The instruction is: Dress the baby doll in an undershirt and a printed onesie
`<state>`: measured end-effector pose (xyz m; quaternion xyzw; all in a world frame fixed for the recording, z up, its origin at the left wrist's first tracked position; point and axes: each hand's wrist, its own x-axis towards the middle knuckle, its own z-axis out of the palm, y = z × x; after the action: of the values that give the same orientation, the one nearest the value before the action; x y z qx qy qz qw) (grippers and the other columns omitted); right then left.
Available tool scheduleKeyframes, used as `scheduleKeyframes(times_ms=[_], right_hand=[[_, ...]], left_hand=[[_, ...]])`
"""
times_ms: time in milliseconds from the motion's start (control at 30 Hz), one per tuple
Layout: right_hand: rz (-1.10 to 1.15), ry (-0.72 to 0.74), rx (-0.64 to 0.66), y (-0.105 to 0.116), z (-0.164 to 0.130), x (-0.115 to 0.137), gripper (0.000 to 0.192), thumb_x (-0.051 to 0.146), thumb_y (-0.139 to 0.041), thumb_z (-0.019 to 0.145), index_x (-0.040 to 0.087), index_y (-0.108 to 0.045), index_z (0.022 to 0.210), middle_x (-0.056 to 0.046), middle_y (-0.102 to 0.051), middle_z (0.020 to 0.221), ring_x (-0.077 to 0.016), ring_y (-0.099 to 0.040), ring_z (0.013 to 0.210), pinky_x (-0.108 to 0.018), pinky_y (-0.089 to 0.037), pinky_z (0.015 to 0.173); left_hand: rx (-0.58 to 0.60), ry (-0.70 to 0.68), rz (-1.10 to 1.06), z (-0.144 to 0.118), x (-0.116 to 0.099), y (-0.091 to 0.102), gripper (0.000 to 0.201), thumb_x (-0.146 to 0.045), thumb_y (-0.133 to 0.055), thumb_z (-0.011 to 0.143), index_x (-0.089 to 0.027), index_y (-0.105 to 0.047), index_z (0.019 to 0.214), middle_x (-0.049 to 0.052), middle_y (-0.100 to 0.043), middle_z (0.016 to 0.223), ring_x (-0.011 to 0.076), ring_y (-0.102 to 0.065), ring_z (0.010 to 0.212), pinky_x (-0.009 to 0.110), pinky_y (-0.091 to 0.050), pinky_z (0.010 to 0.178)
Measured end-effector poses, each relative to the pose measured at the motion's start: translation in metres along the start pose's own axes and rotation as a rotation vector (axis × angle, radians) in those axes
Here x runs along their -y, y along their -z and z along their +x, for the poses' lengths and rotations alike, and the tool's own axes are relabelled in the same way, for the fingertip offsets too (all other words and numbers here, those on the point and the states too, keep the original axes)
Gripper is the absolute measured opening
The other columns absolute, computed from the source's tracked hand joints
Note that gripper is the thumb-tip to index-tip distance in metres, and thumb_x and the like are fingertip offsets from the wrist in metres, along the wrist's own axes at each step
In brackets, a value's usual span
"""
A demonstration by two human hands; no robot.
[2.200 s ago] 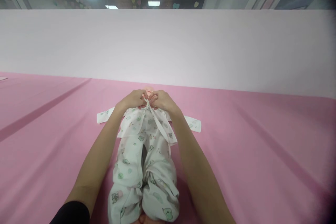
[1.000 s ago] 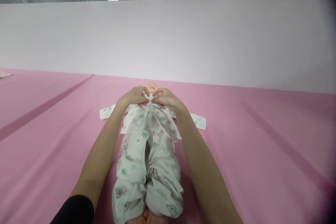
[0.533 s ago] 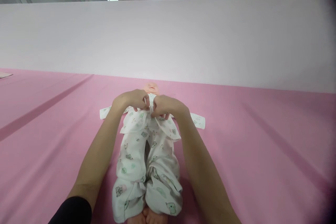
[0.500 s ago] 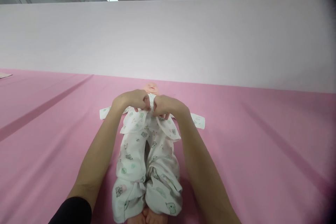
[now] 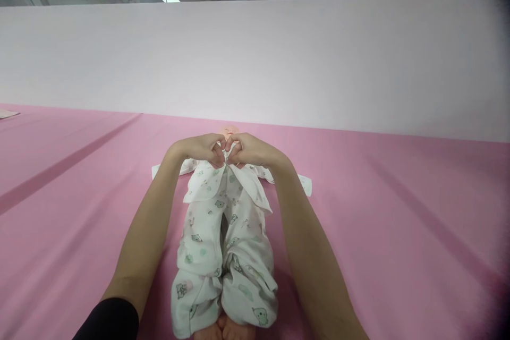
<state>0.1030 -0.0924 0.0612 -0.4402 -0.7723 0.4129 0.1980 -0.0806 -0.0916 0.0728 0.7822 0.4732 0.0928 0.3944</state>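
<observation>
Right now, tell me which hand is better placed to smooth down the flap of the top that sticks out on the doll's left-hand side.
Left, probably. The left hand pinches the top at the doll's chest directly above that flap, while the right hand would have to cross over it.

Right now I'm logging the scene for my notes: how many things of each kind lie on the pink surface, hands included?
Baby doll: 1
Printed white outfit: 1
Hands, left hand and right hand, pinching the outfit's front: 2
Total: 4
</observation>
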Motion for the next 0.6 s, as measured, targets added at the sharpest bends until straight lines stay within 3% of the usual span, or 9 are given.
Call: scheduleKeyframes(times_ms=[133, 333, 600], right_hand=[[0.067, 0.061, 0.011, -0.001, -0.002, 0.001, 0.024, 0.001, -0.061, 0.074, 0.017, -0.053, 0.089, 0.000, -0.061, 0.072, -0.0141, -0.066, 0.070, -0.023, -0.056, 0.062], [0.114, 0.010, 0.074, -0.002, -0.003, 0.003, 0.027, -0.003, -0.058, 0.074, 0.015, -0.057, 0.094, -0.002, -0.064, 0.070, -0.0171, -0.069, 0.069, -0.028, -0.059, 0.067], [-0.272, -0.031, 0.001, -0.022, 0.008, 0.010, 0.031, 0.000, -0.060, 0.066, 0.018, -0.054, 0.089, -0.003, -0.064, 0.078, -0.0178, -0.063, 0.062, -0.022, -0.047, 0.046]], left_hand=[[-0.003, -0.004, -0.095, -0.001, 0.004, 0.001, 0.044, -0.017, -0.072, 0.064, -0.021, -0.043, 0.097, 0.005, -0.070, 0.102, 0.0199, -0.069, 0.093, 0.032, -0.054, 0.084], [0.027, -0.018, -0.091, 0.007, 0.009, -0.001, 0.045, -0.018, -0.073, 0.063, -0.021, -0.045, 0.099, 0.002, -0.069, 0.095, 0.0211, -0.070, 0.091, 0.031, -0.055, 0.082], [0.011, 0.026, -0.208, 0.008, 0.013, -0.004, 0.041, -0.014, -0.070, 0.063, -0.019, -0.044, 0.094, 0.001, -0.063, 0.093, 0.0194, -0.070, 0.087, 0.032, -0.057, 0.081]])
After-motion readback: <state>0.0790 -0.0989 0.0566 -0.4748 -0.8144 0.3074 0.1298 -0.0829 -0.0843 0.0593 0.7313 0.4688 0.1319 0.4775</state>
